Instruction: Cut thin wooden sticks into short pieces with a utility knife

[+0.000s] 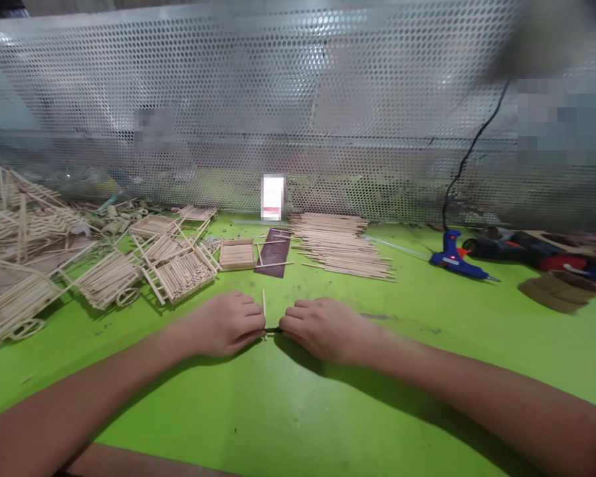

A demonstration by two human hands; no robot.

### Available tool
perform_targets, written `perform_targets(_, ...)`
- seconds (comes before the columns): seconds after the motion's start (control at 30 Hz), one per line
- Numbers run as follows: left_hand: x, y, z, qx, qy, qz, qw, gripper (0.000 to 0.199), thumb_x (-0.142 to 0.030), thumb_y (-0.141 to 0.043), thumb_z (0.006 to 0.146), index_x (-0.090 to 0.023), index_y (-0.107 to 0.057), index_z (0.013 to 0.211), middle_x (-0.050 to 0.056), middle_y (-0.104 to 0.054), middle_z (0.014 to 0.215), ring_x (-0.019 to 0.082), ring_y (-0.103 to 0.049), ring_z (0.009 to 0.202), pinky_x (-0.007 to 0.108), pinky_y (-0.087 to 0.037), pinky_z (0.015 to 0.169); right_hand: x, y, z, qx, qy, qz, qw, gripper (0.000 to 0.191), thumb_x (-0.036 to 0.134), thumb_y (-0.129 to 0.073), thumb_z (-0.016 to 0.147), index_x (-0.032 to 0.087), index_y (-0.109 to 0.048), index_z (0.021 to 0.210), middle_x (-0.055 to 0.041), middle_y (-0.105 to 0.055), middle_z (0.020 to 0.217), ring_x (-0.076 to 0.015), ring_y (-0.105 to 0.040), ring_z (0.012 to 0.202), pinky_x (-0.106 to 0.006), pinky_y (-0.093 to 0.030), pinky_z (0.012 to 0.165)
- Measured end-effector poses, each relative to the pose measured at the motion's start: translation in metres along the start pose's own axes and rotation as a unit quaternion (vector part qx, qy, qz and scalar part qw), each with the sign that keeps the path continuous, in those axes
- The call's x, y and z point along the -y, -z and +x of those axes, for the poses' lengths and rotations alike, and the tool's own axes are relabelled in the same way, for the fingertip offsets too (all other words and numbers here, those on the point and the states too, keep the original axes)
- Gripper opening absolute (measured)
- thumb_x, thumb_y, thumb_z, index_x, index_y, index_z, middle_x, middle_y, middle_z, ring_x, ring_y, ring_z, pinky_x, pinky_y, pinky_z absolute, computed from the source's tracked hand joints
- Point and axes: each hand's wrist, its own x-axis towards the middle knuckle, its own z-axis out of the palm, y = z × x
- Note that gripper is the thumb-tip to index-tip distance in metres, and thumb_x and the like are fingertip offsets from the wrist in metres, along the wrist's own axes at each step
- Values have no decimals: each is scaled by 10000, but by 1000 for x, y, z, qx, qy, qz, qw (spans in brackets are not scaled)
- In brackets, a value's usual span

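Note:
My left hand (223,324) and my right hand (325,329) lie on the green tabletop (298,411), fingertips almost meeting. Between them runs a short black strip (273,330), pinched by the fingers of my right hand and reaching my left fingertips. A thin wooden stick (264,306) stands upright at my left fingertips, and its lower end shows just below the strip. Part of the strip is hidden by my fingers. The nearest object to my hands is a small wooden stick tray (237,254), farther up the table.
Stick-built wooden carts (181,275) crowd the left side. A dark board (273,252) and a spread pile of sticks (342,245) lie ahead. A blue glue gun (457,257) with a black cord sits right, before a perforated metal sheet (278,99).

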Motion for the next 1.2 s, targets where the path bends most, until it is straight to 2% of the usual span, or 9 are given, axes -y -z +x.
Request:
perform_targets(0.17, -1, -3, 1, 4, -9, -3, 1000, 173, -175, -580, 1000, -177, -587, 827, 12, -607, 731, 168, -508, 660, 333, -380, 619, -2, -1, 0, 6, 4, -9, 1000, 74, 139, -612, 990, 169, -675, 1016, -39, -724, 863, -194, -636, 781, -297, -434, 653)
perform_targets(0.3, -3, -7, 2, -18, 12, -31, 999, 175, -105, -603, 942, -182, -589, 786, 6, -602, 693, 158, -501, 627, 322, -381, 608, -4, 0, -2, 7, 7, -10, 1000, 52, 132, -628, 972, 169, -664, 978, -29, -704, 832, -187, -614, 756, -294, -405, 632)
perform_targets(0.47, -1, -6, 1, -10, 9, -39, 999, 181, -72, -616, 913, -176, -593, 767, 1, -609, 672, 151, -517, 606, 316, -395, 600, -4, 1, 1, -2, -2, 16, 1000, 68, 159, -610, 999, 170, -676, 990, -27, -709, 848, -170, -610, 740, -289, -405, 635)
perform_targets(0.77, 0, -5, -7, -14, 8, -12, 1000, 185, -95, -606, 923, -192, -570, 770, -4, -603, 671, 155, -501, 596, 314, -387, 590, 0, 1, 10, -2, -4, 8, 1000, 158, 224, -548, 1064, 171, -692, 1025, -33, -726, 870, -178, -635, 772, -295, -438, 663)
perform_targets(0.87, 1, -5, -7, -7, 10, 9, 1000, 182, -180, -563, 995, -189, -607, 818, 14, -629, 708, 167, -528, 615, 332, -418, 620, 1, 1, 8, 5, -2, -5, 1000, 146, 221, -550, 1061, 169, -684, 1039, -35, -730, 887, -186, -639, 788, -301, -455, 671)
perform_targets(0.97, 1, -2, -8, -7, 45, 6, 999, 226, -317, -519, 1061, -166, -681, 1016, 62, -718, 871, 202, -637, 743, 362, -501, 718, 2, 2, 4, 18, -9, -25, 999, 90, 182, -591, 1029, 162, -672, 1062, -42, -736, 927, -194, -643, 807, -301, -459, 667)
perform_targets(1.03, 0, -1, -9, -13, 67, -8, 998, 321, -387, -530, 1066, -154, -676, 1231, 112, -761, 1104, 254, -704, 956, 409, -549, 848, 2, 3, 0, 19, -27, -34, 999, 103, 160, -601, 1015, 161, -665, 1095, -48, -737, 948, -201, -648, 826, -300, -459, 669)
perform_targets(1.13, -1, -1, -11, -3, 73, -36, 997, 512, -471, -539, 1064, -193, -563, 1494, 126, -661, 1453, 307, -657, 1270, 495, -514, 1078, 1, 2, -4, 21, -37, -36, 998, 139, 138, -599, 1002, 156, -661, 1125, -60, -734, 954, -211, -652, 846, -306, -465, 679)
perform_targets(1.2, 0, -1, -13, 16, 73, -63, 995, 561, -501, -532, 1068, -228, -516, 1558, 103, -594, 1539, 301, -614, 1363, 502, -471, 1164, 0, 2, -5, 24, -28, -33, 999, 139, 132, -598, 996, 154, -662, 1118, -66, -736, 961, -218, -656, 862, -311, -473, 688)
